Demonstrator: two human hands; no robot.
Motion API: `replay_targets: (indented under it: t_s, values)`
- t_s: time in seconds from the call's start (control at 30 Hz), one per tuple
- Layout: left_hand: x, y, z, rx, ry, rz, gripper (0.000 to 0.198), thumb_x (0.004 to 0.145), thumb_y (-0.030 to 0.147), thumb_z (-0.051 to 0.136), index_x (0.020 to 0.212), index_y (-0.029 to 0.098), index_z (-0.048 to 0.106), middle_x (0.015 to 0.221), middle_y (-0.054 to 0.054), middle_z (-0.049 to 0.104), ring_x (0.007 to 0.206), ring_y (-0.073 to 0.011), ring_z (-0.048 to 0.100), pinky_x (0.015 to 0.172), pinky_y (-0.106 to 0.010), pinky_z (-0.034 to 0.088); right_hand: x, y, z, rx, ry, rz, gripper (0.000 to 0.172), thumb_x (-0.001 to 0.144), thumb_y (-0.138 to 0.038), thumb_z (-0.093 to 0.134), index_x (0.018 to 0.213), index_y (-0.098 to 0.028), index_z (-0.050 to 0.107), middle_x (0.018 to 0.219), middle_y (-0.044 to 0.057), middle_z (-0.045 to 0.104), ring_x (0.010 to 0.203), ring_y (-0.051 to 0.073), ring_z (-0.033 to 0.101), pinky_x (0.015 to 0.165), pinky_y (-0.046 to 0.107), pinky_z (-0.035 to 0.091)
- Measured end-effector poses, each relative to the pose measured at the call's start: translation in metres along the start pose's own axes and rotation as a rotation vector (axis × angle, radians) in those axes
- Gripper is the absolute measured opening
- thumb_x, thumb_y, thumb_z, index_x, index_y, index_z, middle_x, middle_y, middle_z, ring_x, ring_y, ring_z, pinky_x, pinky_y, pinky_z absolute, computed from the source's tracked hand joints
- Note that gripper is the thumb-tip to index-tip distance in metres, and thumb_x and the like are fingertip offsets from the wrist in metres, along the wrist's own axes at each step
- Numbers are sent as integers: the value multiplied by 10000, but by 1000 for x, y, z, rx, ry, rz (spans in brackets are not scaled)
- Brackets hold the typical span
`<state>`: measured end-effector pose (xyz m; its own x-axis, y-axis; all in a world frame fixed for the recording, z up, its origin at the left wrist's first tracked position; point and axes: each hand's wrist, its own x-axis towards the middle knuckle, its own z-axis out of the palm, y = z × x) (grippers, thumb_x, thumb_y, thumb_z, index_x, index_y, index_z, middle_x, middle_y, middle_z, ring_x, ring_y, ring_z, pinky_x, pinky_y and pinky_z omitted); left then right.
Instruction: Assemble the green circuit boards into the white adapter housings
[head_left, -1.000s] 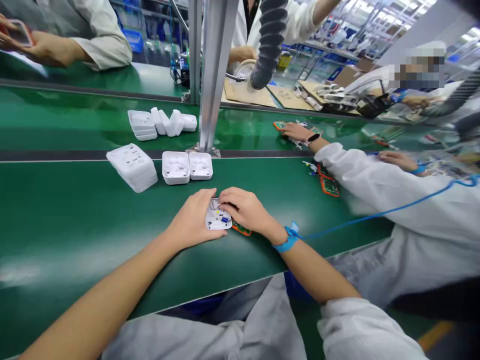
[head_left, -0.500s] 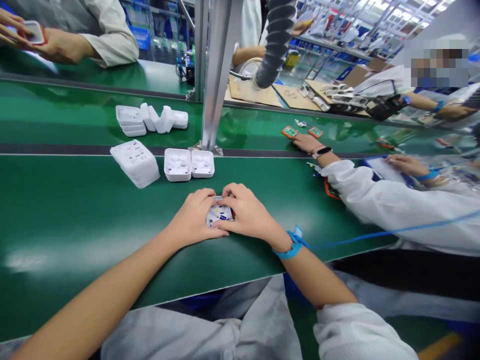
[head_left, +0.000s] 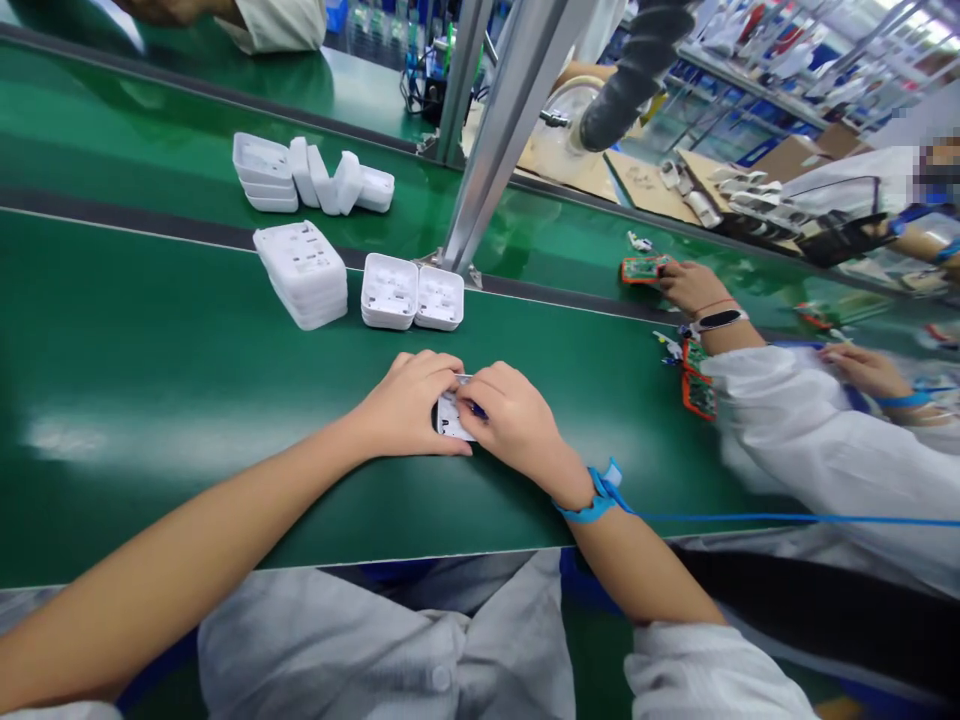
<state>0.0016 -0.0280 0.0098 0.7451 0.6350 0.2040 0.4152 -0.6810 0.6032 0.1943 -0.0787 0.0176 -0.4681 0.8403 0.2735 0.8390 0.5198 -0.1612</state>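
A white plastic housing [head_left: 452, 418] lies on the green bench in front of me, its inner side up. My left hand [head_left: 412, 405] is closed round its left side, thumb along the near edge and fingers over the far edge. My right hand [head_left: 517, 415] reaches over the right part, its fingers pinched at a small dark blue part [head_left: 477, 409]. Those fingers hide much of the housing, so the exact kind of the blue part does not show. A blue wrist strap with a cord [head_left: 596, 497] is round my right wrist.
Two low stacks of open white housings [head_left: 390, 295] and a taller white stack [head_left: 306, 275] stand beyond my hands. More white housings [head_left: 266, 175] sit past the dark strip. A metal post [head_left: 499, 150] rises there. At right, a co-worker's hand [head_left: 694, 290] touches an orange-edged circuit board [head_left: 641, 270].
The view has tilted and shifted. My right fingers have gone from the housing's right edge to a pinch over its inside. The co-worker's hand now holds a board; two orange-edged boards show by that sleeve.
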Motion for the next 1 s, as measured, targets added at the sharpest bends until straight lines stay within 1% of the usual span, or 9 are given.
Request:
replay_targets:
  t_s: [0.1,0.23,0.43,0.63,0.73,0.87,1.0]
  values:
    - [0,0,0,-5,-15,-5,596,629,612,835,972,175,621,1273,-93,634,1134,-293,577,959,-438,372,-1,-2,3,22,45,20,160,955,-196,548,831,-183,648,823,60,666,792,195,522,721,338,417]
    - [0,0,1,-5,-3,-11,617,607,621,843,971,174,624,1274,-98,636,1136,-300,577,943,-433,365,-1,-3,5,34,115,28,156,940,-168,535,815,-190,626,807,61,658,779,196,530,723,337,422]
    - [0,1,3,-22,13,-20,587,600,609,843,943,180,634,1248,-85,647,1119,-294,583,941,-435,345,2,-5,3,182,38,110,113,896,-165,563,791,-204,579,826,47,648,798,188,556,732,323,416]
    - [0,1,4,-19,43,-29,563,603,595,839,912,175,627,1218,-74,660,1087,-279,592,931,-434,323,3,-5,5,239,62,107,167,910,-174,533,746,-204,529,801,37,600,793,181,529,719,311,388]
    - [-1,1,5,-15,45,-22,551,604,596,833,892,175,624,1209,-74,669,1071,-277,598,920,-432,319,4,-5,2,235,16,94,175,908,-160,517,738,-202,521,801,36,581,801,181,509,715,308,366]
    - [-1,0,6,10,74,-25,555,613,592,825,911,165,632,1237,-93,668,1091,-287,599,922,-435,325,9,-7,-3,175,-108,59,170,877,-131,531,719,-193,535,830,36,593,805,180,476,707,318,316]
    - [-2,-3,6,10,79,-15,566,605,612,824,896,166,634,1233,-102,672,1105,-298,602,929,-438,340,15,-9,-10,96,-207,23,211,935,-145,513,741,-184,585,861,36,612,830,181,473,706,332,287]
